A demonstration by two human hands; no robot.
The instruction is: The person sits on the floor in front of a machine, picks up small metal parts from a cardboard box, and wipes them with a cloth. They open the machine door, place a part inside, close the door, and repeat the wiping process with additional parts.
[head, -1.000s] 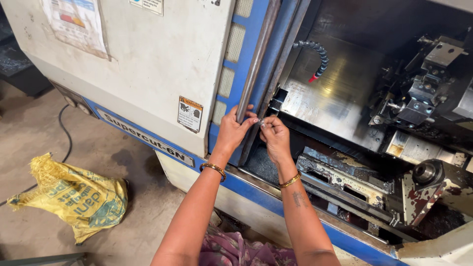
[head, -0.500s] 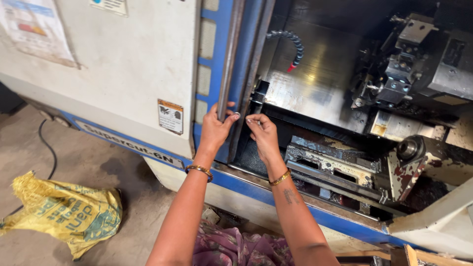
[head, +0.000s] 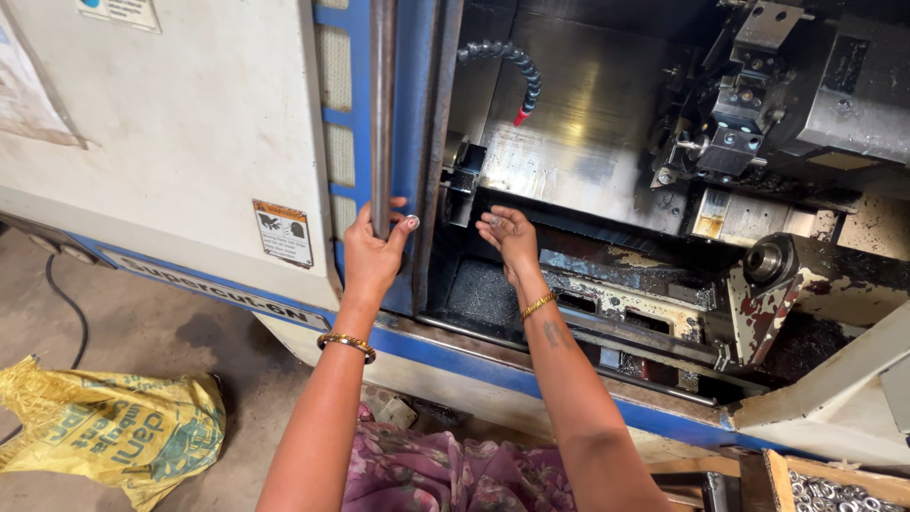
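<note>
The left hand (head: 370,251) is wrapped around the lower end of the steel bar handle (head: 382,114) that runs up the right edge of the machine's sliding door (head: 190,142). The fingers are curled behind the bar and the thumb lies across its front, with a small shiny piece (head: 412,221) at the thumb tip. I cannot tell whether it is held or belongs to the door.

The right hand (head: 507,237) is inside the opening, near its left edge and just below the grey block (head: 464,161) on the back wall. Its fingers are loosely bunched with thumb and fingertips close together, and whether they pinch anything cannot be told.

It looks like the door is being steadied while the right hand works at the left inner corner of the bay. Moving the door would call for a firm pull along its track, with the right hand out of the gap first.

Inside, a segmented coolant hose (head: 512,62) with a red tip hangs over a shiny steel panel. A tool turret (head: 749,104) sits at the upper right and a round spindle (head: 766,261) at the right edge, on rusty, paint-chipped metal.

Below is a stained concrete floor (head: 142,332) with 1 yellow sack (head: 114,436), a dark cable (head: 66,303) and, at the lower right corner, a wooden box (head: 777,474) of small metal rings.
</note>
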